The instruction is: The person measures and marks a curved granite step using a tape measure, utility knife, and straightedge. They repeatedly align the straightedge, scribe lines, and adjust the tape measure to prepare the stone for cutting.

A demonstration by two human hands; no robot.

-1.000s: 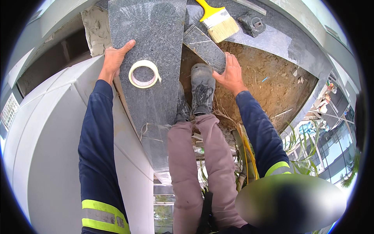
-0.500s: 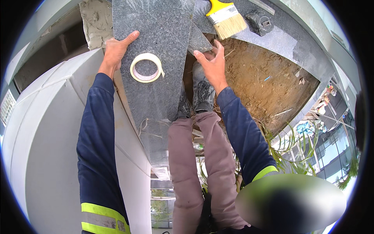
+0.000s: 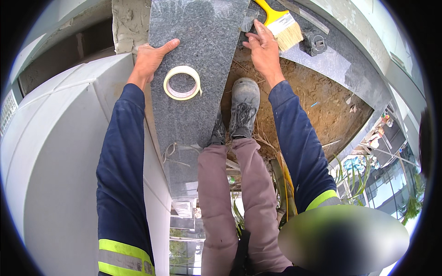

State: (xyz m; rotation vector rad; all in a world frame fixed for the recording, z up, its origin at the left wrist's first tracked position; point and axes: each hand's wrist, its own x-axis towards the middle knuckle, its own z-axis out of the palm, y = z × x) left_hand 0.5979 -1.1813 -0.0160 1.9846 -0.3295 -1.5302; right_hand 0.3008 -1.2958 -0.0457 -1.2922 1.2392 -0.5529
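Observation:
My left hand (image 3: 151, 60) grips the left edge of a long dark grey stone slab (image 3: 198, 41), its thumb on the top face and the other fingers partly hidden at the edge. A cream roll of masking tape (image 3: 195, 86) lies flat on the slab. To the slab's right, my right hand (image 3: 267, 51) has its fingers bent and apart, with nothing plainly held. Its fingertips are close to a small grey stone piece (image 3: 247, 24); whether they touch it is unclear. Just beyond that hand lies a yellow-handled paintbrush (image 3: 287, 34) with pale bristles.
A black tape measure (image 3: 315, 43) rests on a dark stone ledge (image 3: 363, 76) at the right. My boot (image 3: 244, 103) stands by bare brown soil (image 3: 313, 101). A pale grey panel wall (image 3: 64, 161) runs along the left, with rough mortar (image 3: 129, 25) beyond it.
My right hand has moved away from me, and the small stone piece now shows farther off, uncovering my boot's toe. My left hand keeps its hold on the slab. The view has shifted slightly.

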